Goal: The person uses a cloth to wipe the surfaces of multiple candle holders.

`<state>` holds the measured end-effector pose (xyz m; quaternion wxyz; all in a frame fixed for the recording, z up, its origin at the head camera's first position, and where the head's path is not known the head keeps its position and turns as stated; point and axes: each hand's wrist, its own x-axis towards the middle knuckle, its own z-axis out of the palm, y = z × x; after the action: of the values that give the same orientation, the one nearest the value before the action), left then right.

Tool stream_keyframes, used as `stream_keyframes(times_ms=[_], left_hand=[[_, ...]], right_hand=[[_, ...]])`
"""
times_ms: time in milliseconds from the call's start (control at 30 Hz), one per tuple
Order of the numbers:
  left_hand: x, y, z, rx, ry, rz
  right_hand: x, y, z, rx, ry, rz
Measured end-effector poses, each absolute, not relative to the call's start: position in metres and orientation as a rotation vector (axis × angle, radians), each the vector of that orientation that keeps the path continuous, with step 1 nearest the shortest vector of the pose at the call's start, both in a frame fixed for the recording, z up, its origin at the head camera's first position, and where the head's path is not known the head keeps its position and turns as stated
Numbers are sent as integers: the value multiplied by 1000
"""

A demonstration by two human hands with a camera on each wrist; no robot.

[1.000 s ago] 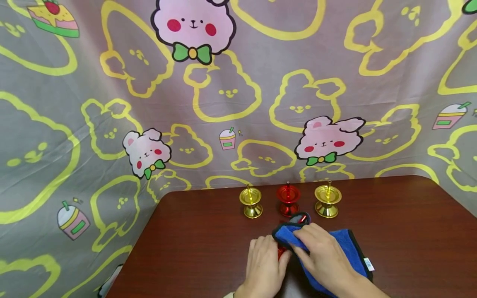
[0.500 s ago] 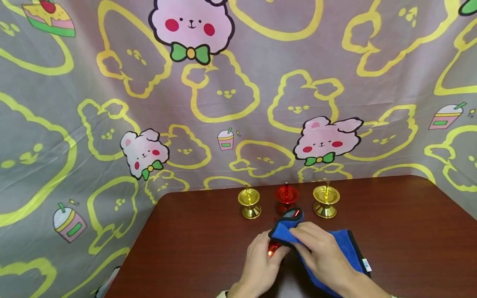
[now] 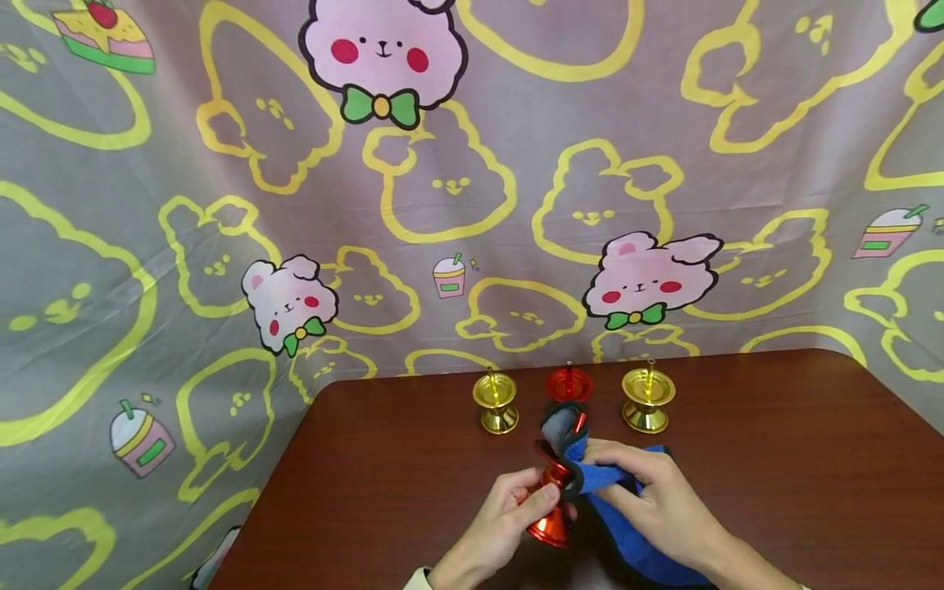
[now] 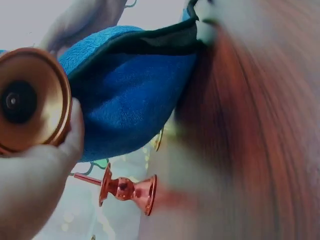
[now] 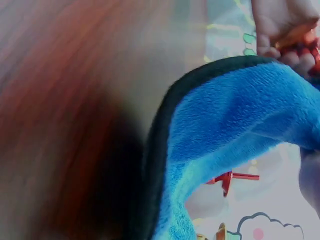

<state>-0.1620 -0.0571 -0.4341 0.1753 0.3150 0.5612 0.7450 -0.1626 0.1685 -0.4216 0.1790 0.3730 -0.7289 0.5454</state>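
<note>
My left hand (image 3: 501, 518) grips a shiny red candlestick (image 3: 549, 528) by its stem, thumb across the front. The candlestick leans, with its flared base toward me; in the left wrist view the round underside of its base (image 4: 52, 112) faces the camera. My right hand (image 3: 660, 501) pinches a blue cloth (image 3: 627, 537) with dark edging. Part of that cloth wraps around the candlestick's upper end, so its dish and spike are mostly hidden. In the right wrist view the cloth (image 5: 225, 115) fills the middle, with the left hand (image 5: 280, 25) beyond it.
Three candlesticks stand upright in a row near the table's back edge: a gold one (image 3: 500, 401), a red one (image 3: 569, 383) partly behind the cloth, and another gold one (image 3: 648, 401). A patterned curtain (image 3: 516, 197) hangs behind the dark wooden table (image 3: 383, 475).
The left hand has turned the candlestick, and its base now shows below the fingers. The right hand has shifted slightly right, and the cloth has bunched around the upper end.
</note>
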Motion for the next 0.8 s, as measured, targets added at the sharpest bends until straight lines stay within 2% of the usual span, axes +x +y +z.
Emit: stream_keyframes(times_ms=[200,533,800], left_hand=[[-160,-57,-431,842,1307,2084],[-163,-54,-435,857,1151,2036],[-158,-50,-442,973,1059,1993]], right_hand=[[-165,177,-414,1124,-2111,2013],[-175,176,-419,1255,-1770,2688],[-185,177,-416,1408,-1658,2911]])
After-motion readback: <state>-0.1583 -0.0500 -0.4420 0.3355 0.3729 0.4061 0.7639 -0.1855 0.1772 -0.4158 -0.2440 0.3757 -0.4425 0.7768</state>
